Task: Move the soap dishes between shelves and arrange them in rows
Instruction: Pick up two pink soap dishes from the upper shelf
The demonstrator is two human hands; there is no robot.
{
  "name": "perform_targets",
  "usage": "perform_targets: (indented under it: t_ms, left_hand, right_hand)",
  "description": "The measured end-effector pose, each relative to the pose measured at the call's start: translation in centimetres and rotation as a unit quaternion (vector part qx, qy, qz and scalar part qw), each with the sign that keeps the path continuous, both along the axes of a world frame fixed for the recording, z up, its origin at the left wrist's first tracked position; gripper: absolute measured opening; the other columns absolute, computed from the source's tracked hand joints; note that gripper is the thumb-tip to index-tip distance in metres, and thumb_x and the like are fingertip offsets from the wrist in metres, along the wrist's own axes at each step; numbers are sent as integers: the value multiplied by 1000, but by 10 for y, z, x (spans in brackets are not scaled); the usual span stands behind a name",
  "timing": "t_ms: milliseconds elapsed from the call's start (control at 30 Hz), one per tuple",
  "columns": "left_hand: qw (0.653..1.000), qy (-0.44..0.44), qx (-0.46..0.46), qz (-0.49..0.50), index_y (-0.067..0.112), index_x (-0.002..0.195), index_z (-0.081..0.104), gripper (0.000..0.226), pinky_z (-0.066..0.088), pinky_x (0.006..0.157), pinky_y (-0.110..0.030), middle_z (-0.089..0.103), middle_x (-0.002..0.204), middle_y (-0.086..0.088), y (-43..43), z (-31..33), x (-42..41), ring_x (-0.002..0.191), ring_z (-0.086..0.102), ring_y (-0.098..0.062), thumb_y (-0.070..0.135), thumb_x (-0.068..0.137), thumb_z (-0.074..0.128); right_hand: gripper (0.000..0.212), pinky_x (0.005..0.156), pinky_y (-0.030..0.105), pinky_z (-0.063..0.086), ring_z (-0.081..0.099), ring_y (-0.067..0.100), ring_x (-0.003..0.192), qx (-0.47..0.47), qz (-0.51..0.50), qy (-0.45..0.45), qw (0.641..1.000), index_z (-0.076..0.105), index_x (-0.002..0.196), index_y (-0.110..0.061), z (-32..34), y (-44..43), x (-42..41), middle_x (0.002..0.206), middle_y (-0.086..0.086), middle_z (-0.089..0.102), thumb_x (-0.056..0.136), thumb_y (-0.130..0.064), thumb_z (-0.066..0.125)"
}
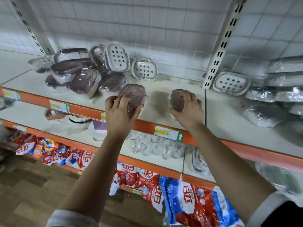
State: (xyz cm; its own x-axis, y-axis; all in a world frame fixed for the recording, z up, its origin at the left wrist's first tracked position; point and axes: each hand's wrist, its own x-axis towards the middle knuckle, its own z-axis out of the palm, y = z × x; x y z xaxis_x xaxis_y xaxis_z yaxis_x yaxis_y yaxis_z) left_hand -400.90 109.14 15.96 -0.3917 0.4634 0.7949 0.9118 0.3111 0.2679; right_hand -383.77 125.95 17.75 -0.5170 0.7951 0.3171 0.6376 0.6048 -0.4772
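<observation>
My left hand (120, 112) grips a purple wrapped soap dish (133, 95) over the front edge of the top shelf (165, 92). A second purple soap dish (179, 99) is held by my right hand (188, 111), a little to the right of the first. Behind them on the left lies a loose pile of purple soap dishes (78, 74). White perforated soap dishes (117, 57) lean against the back wall, one (144, 69) near the middle and another (231, 83) right of the upright post.
A slotted metal upright (218, 51) divides the shelf bays. Wrapped grey dishes (277, 95) are stacked at the right. The shelf below carries clear glasses (155, 145) and bowls (96, 128). Red detergent bags (193, 205) lie on the lowest level.
</observation>
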Motion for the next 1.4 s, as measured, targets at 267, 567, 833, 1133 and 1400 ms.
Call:
perform_targets:
  t_ms: [267, 567, 833, 1133, 1400]
  left_hand:
    - [997, -11, 13, -80, 4, 107, 66, 45, 40, 94, -39, 71, 113, -10, 41, 8, 70, 100, 58, -39, 46, 93, 60]
    - [986, 44, 49, -156, 3, 114, 72, 47, 48, 87, -38, 71, 116, -11, 71, 5, 183, 98, 54, -35, 43, 90, 67]
    - [973, 25, 31, -228, 2, 114, 72, 58, 44, 90, -37, 71, 118, -11, 62, 1, 332, 99, 59, -37, 54, 97, 52]
    - [962, 5, 2, -272, 3, 112, 73, 60, 44, 89, -37, 72, 116, -11, 37, -28, 491, 99, 53, -30, 57, 96, 51]
    - [957, 1, -52, -287, 2, 115, 72, 59, 41, 89, -33, 70, 119, -10, 55, -57, 577, 97, 60, -38, 55, 95, 54]
  right_hand:
    - [69, 93, 40, 50, 54, 31, 116, 34, -46, 152, 987, 61, 129, -16, 17, -19, 102, 131, 5, 57, 72, -54, 55]
    - [61, 93, 45, 52, 58, 33, 116, 107, -118, 182, 970, 66, 124, -8, 6, -37, 234, 130, 11, 60, 78, -48, 64]
    - [62, 95, 44, 50, 57, 34, 118, 96, -196, 176, 960, 67, 123, -13, -3, -74, 389, 132, 8, 60, 76, -54, 62]
    - [56, 93, 45, 51, 60, 34, 111, 103, -208, 132, 964, 70, 115, -10, -30, -109, 557, 125, 10, 62, 76, -49, 65]
    - [54, 85, 44, 52, 61, 33, 105, 56, -217, 139, 965, 67, 110, -10, -50, -86, 638, 120, 8, 61, 74, -50, 64]
